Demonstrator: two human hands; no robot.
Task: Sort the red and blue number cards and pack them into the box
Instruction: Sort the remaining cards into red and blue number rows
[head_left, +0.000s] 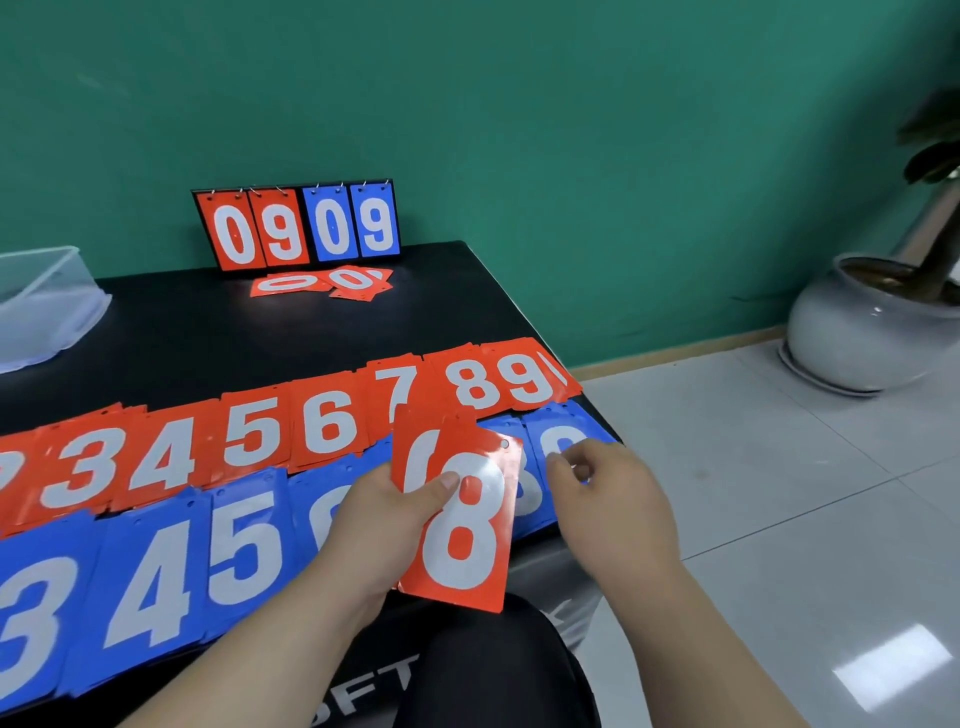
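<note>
Holding red 8 stack (462, 535) clamped in left hand (379, 525); right hand (613, 499) grip curled over blue 9 (550, 423), contact unclear. Square edges before boxing.

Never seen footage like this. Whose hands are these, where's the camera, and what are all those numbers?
No machine here: a person wears one camera on the head, looking down at their hands. On the black table lie a row of red number cards and, nearer, a row of blue number cards. The left hand grips red cards, an 8 in front. The right hand hovers over the blue row's right end; whether it pinches one is unclear. A scoreboard stands at the back, a clear box at left.
</note>
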